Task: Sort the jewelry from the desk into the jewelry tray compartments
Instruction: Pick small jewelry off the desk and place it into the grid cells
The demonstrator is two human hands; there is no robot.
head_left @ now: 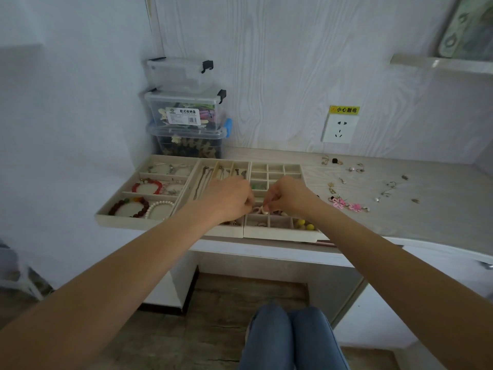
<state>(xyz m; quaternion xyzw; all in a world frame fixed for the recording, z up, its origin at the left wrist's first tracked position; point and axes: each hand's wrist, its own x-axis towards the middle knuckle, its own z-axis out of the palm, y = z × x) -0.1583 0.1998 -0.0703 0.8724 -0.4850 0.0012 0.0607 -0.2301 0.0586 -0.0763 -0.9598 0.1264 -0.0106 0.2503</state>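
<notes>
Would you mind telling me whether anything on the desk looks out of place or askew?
The beige jewelry tray juts past the grey desk's front edge. Small earrings and pink flower pieces lie scattered loose on it, unsorted.

Three clear storage boxes (186, 108) sit stacked in the back corner, the middle one wearing a printed label (183, 116). On the woodgrain wall, a white socket (339, 128) under a yellow warning sticker (344, 109). Up right, a shelf (440, 62) carries a framed picture (466, 28). Below, blue-jeaned knees (290, 337) over a wood floor (213, 316).
</notes>
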